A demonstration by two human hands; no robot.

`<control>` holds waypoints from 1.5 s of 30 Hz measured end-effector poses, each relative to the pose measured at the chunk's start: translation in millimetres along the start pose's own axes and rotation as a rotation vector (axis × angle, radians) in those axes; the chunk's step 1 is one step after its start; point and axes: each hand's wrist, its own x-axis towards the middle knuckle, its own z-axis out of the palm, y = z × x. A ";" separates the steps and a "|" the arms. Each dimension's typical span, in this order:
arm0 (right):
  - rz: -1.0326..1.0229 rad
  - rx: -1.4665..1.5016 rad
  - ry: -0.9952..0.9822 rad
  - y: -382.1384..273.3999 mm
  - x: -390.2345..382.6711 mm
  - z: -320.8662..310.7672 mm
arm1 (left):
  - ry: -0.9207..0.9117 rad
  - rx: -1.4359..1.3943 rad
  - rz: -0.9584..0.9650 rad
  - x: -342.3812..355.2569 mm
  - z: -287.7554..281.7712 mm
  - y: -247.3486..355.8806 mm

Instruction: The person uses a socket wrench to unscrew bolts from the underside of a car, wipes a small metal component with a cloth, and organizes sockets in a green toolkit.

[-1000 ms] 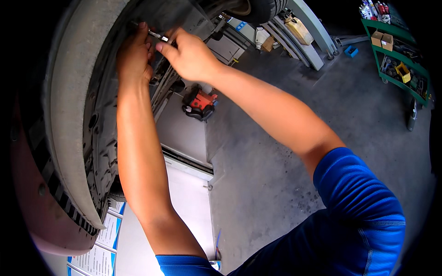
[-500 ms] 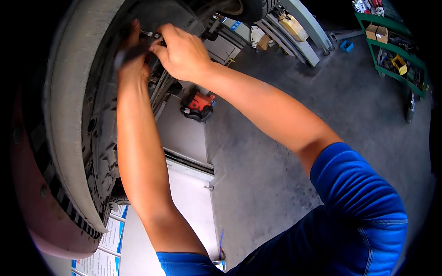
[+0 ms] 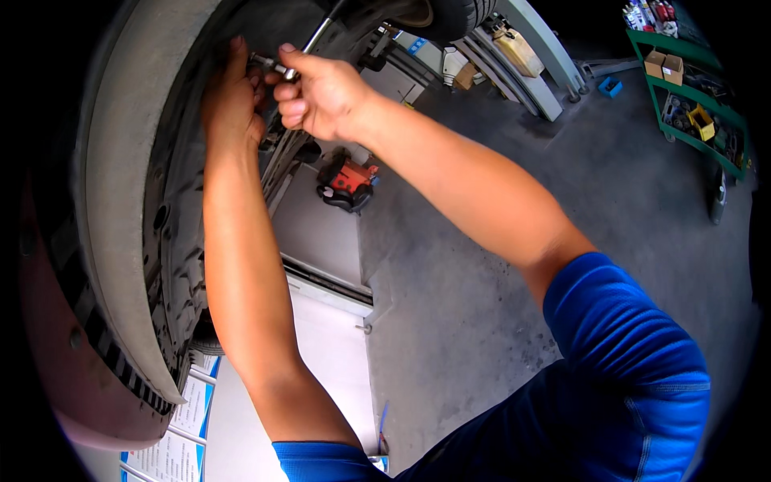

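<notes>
Overhead on the left is the dark underside of a raised car (image 3: 181,233). Just beneath it, my right hand (image 3: 329,96) pinches the head of a ratchet wrench (image 3: 320,36) between thumb and curled fingers. Its shiny handle slants up and away to the right, while a short socket extension (image 3: 263,61) points left from the head. Close beside the extension's left end is my left hand (image 3: 229,108), thumb raised and fingers curled. Whatever those fingers hold, if anything, is hidden.
A pale bumper edge (image 3: 120,185) curves down close on the left. A tyre (image 3: 450,16) hangs at the top. Beyond stand a lift post (image 3: 538,48), a red-and-black machine (image 3: 347,183), a blue box (image 3: 610,87) and a green tool cart (image 3: 652,100).
The ratchet wrench handle has swung from pointing down-left over my left wrist to pointing up-right. My right hand has turned, now showing its curled fingers; my left hand has barely moved.
</notes>
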 end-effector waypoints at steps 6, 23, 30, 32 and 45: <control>-0.094 -0.271 0.087 -5.3 -21.3 -20.6 | -0.119 -0.173 -0.144 -43.7 -10.3 -35.3; 1.113 -0.616 0.653 -77.1 -500.4 -115.8 | 0.085 -1.172 -1.580 -692.3 25.5 -405.1; 1.289 -0.688 0.412 -93.8 -493.2 -84.5 | 0.219 -0.935 -1.234 -590.8 58.7 -288.8; 1.286 -0.593 0.379 -96.7 -495.4 -71.4 | 0.388 -1.016 -1.221 -576.5 69.1 -259.0; 1.391 -0.504 0.461 -113.5 -512.6 -54.2 | 0.344 -1.247 -1.187 -570.4 102.1 -202.0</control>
